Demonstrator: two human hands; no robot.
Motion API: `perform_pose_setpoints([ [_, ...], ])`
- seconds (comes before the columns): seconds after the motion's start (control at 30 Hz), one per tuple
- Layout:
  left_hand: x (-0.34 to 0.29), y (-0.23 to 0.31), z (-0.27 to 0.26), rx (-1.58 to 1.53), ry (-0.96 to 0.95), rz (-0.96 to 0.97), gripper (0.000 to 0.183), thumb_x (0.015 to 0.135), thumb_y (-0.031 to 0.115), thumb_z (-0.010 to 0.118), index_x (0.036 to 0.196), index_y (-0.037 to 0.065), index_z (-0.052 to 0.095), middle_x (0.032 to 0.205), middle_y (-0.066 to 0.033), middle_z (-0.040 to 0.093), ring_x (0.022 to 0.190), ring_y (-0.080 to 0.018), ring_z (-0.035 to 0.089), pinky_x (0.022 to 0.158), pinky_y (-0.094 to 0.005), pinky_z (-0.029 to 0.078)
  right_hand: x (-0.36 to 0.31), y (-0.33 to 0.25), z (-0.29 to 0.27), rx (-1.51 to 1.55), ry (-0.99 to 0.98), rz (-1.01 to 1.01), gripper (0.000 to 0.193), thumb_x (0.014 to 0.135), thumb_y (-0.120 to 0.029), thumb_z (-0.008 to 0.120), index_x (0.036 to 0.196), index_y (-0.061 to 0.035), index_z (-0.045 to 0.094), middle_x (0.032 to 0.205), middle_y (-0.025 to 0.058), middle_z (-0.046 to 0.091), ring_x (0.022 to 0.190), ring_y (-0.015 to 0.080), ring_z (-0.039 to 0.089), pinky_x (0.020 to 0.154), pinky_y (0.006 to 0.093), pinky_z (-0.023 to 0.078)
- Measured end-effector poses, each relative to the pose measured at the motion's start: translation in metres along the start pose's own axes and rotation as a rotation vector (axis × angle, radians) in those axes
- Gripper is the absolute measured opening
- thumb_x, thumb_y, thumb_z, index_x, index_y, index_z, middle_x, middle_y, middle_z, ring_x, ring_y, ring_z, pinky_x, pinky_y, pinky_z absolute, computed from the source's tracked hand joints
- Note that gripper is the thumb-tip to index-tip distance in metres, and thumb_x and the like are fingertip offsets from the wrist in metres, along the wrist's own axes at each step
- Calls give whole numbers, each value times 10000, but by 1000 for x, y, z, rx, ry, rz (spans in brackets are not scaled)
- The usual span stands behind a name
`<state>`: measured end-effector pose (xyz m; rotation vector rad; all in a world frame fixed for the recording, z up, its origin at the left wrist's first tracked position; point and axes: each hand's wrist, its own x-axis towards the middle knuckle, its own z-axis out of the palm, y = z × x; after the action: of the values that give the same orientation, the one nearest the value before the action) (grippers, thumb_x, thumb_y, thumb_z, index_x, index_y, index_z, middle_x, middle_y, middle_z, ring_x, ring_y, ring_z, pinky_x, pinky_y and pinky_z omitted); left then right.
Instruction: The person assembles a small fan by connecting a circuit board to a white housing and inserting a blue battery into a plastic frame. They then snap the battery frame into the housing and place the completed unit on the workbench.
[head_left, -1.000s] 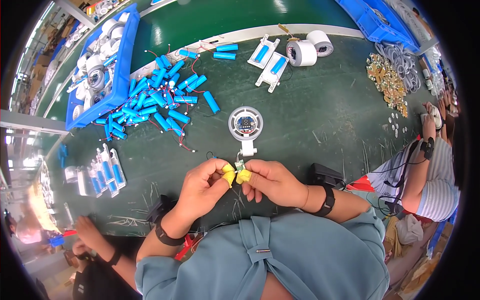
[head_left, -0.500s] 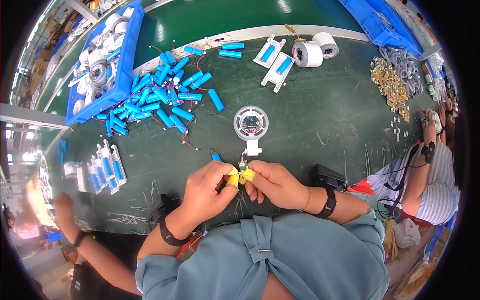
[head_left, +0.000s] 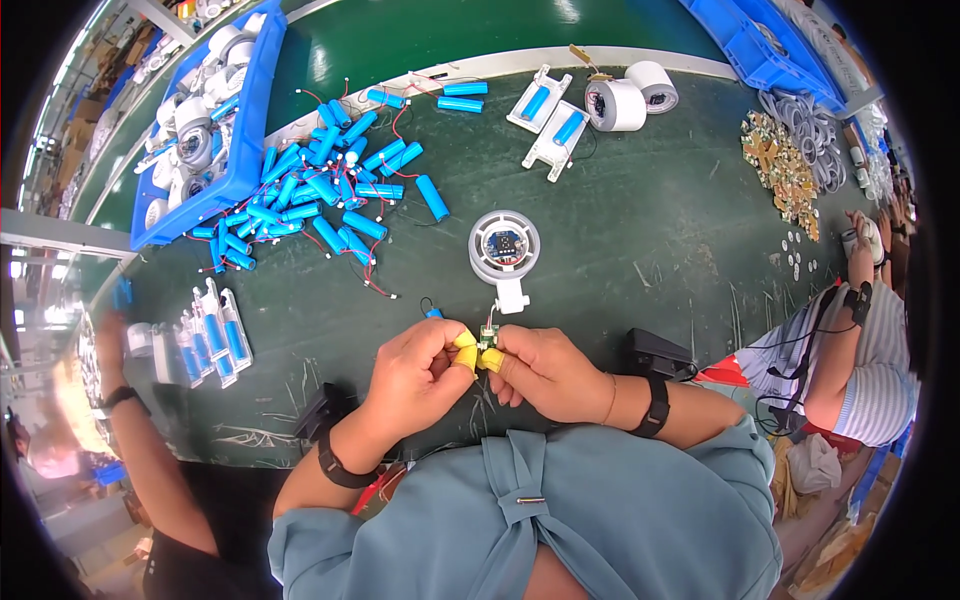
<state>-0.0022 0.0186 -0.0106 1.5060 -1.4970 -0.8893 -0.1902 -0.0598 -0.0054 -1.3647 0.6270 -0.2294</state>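
Close in front of me, both hands meet at a small green circuit board (head_left: 488, 337). My right hand (head_left: 545, 368) pinches the board between thumb and fingers, which wear yellow finger covers. My left hand (head_left: 420, 375), also with yellow covers, is closed in a pinch at the board's lower left; whatever is between those fingertips is hidden. A thin wire runs from the board to the white stem of a round grey-white device (head_left: 504, 246) with an open ring face and a blue circuit board inside. Just beyond my left fingers, a blue battery cell (head_left: 433, 313) is partly covered.
Blue battery cells (head_left: 325, 185) with wires lie piled at left, near a blue bin (head_left: 255, 130) of white parts. White holders (head_left: 555, 140) and white cylinders (head_left: 615, 106) stand at the back; small boards (head_left: 780, 175) lie right. Black stands (head_left: 655, 352) flank me. Other people's arms (head_left: 150, 450) show at both sides.
My hands stay together at the board, with only small finger shifts. The round device has shifted very slightly right. At left, another person's arm has moved farther forward.
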Motion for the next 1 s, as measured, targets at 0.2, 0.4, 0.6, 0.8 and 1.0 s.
perform_pose_setpoints([
  [0.2,2,4,8,-154,76,-173,212,830,-87,559,1015,-23,640,859,-12,616,655,-42,557,552,-183,452,2,-1,9,-40,157,-48,139,942,-65,445,834,16,474,691,113,615,592,198,639,542,316,512],
  [0.4,-2,11,11,-278,105,-244,172,817,-68,608,982,-38,648,841,-59,636,632,-63,573,556,-207,468,4,3,14,-141,236,-125,155,910,-69,508,795,18,451,689,167,597,590,327,607,539,409,470],
  [0.6,-2,5,10,2,92,73,239,759,-83,607,994,-45,629,818,-83,629,594,-101,575,532,-234,466,6,18,17,-245,293,-235,154,895,-76,525,796,19,456,691,211,554,632,413,566,561,476,453],
  [0.8,3,5,9,171,83,286,248,745,-76,600,987,-29,624,797,-92,623,579,-126,577,526,-241,472,5,19,17,-283,302,-268,148,890,-72,526,799,22,458,705,211,564,635,413,571,570,489,454],
  [1.0,8,4,-1,-30,-63,-43,194,797,-47,655,986,-25,620,848,-47,620,677,-63,578,600,-196,486,5,13,17,-373,315,-314,153,862,-67,569,786,21,470,689,195,579,635,392,588,563,471,467],
])
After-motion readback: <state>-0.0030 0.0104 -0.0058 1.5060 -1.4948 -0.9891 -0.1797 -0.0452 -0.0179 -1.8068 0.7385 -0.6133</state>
